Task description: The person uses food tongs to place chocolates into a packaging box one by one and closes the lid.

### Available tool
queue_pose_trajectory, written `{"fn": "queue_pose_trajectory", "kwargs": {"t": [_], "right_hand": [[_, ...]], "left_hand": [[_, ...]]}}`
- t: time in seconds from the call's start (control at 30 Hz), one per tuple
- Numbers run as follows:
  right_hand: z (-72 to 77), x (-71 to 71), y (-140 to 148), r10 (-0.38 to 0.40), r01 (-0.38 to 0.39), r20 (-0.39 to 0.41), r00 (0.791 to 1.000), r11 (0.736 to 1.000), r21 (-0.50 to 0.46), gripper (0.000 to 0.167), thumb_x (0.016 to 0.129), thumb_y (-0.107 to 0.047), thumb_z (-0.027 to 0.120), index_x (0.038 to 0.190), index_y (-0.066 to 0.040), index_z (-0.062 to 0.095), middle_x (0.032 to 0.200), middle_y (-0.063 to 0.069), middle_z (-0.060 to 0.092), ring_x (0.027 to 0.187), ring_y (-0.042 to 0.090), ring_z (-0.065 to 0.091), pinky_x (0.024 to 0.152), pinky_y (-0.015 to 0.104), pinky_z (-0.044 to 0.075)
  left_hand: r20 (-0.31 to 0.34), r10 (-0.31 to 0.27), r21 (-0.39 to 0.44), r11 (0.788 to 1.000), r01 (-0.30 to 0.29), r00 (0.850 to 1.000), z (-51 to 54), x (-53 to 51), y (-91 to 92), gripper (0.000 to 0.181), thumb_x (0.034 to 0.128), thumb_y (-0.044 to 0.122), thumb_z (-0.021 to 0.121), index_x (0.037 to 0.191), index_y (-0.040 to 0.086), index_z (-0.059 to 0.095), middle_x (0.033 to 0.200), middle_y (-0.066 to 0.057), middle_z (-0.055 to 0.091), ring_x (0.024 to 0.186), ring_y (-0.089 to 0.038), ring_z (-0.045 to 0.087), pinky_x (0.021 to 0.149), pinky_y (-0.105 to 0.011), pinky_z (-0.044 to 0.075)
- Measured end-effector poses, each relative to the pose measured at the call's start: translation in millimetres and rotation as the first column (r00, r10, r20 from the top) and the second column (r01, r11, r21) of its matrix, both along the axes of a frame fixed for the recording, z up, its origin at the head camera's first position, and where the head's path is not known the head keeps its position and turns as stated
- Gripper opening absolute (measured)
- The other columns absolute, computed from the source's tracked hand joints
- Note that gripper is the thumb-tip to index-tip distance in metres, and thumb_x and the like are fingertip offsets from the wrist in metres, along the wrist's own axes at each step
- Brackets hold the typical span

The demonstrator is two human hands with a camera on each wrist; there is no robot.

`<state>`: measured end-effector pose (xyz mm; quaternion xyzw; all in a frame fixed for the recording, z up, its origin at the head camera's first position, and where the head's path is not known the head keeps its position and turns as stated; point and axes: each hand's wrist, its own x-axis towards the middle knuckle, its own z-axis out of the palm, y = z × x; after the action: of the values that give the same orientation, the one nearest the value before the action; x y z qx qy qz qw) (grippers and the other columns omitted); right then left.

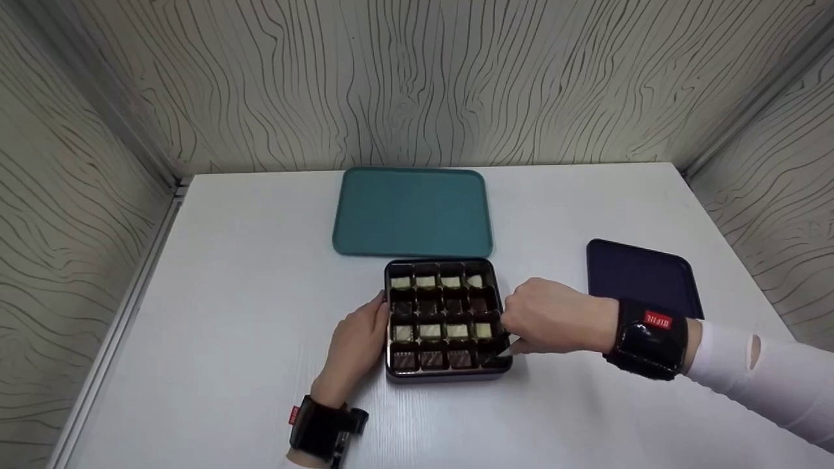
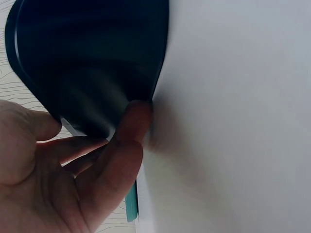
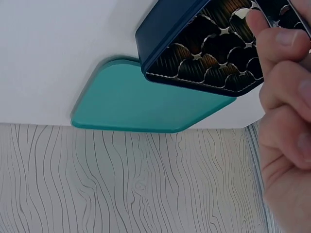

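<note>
A dark square tin (image 1: 449,376) holds a divided tray of chocolates, with pale rows and dark rows alternating. My left hand (image 1: 357,339) rests against the tin's left side. In the left wrist view its fingertips (image 2: 138,114) touch the outer wall low down, near the table. My right hand (image 1: 547,316), fingers curled, grips slim tweezers (image 1: 510,348) at the tin's right side. Their tips reach down into the front right compartment. The right wrist view shows part of the tweezers (image 3: 262,8) at the upper right; whether a chocolate lies between the tips is too dark to tell.
Behind the tin lies a flat teal tray (image 1: 412,212) on the white table (image 1: 247,260). A dark navy lid or tray (image 1: 635,277) lies to the right, partly covered by my right forearm. Patterned panels (image 1: 417,85) enclose the back and sides.
</note>
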<state>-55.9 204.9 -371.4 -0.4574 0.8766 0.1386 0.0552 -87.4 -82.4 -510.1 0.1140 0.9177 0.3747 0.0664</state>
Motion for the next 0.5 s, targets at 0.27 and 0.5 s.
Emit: {"fn": "queue_pose_trajectory", "kwargs": {"t": [0.27, 0.5], "right_hand": [[13.3, -1.9, 8.3, -0.024, 0.024, -0.006, 1.000, 1.000, -0.016, 0.043, 0.081, -0.049, 0.086, 0.058, -0.020, 0.063, 0.052, -0.008, 0.059, 0.047, 0.005, 0.045, 0.047, 0.022, 0.038], [34.5, -11.6, 39.4, -0.188, 0.212, 0.178, 0.966, 0.968, -0.131, 0.031, 0.088, -0.044, 0.081, 0.069, -0.022, 0.071, 0.056, -0.014, 0.056, 0.051, 0.000, 0.040, 0.048, 0.022, 0.034]], "left_hand": [[0.007, -0.003, 0.005, 1.000, 0.003, 1.000, 0.4, -0.2, 0.0, 0.046, 0.1127, 0.028, 0.043, 0.149, 0.004, 0.058, 0.139, -0.022, 0.070, 0.125, -0.044, 0.069, 0.104, -0.058, 0.055], [0.012, -0.008, 0.022, 1.000, 0.007, 1.000, 1.6, 0.7, -0.5, 0.047, 0.1131, 0.028, 0.042, 0.150, 0.003, 0.057, 0.140, -0.022, 0.069, 0.124, -0.043, 0.070, 0.104, -0.057, 0.057]]}}
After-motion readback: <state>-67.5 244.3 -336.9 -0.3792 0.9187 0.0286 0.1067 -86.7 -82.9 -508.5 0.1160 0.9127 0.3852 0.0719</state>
